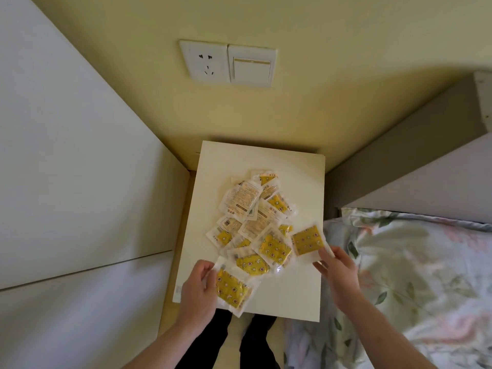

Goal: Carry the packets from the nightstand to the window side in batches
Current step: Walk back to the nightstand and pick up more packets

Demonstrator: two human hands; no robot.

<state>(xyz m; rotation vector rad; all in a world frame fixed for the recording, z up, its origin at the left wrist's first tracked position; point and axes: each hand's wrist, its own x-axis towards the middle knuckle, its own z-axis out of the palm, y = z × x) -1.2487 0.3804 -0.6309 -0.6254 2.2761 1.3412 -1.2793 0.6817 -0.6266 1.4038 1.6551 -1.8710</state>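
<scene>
Lowest in the frame, the left hand [198,284] is pinching a yellow packet [232,288] at the near-left corner of the desk [287,294], its grip clenched on the wrapper's edge. Centre frame, the pile of packets [257,222] is lying heaped on the nightstand top. To the right, the right hand [338,272] is gripping another packet [308,240]. Gathering a batch appears underway; next, stacking both and collecting more seems called for.
</scene>
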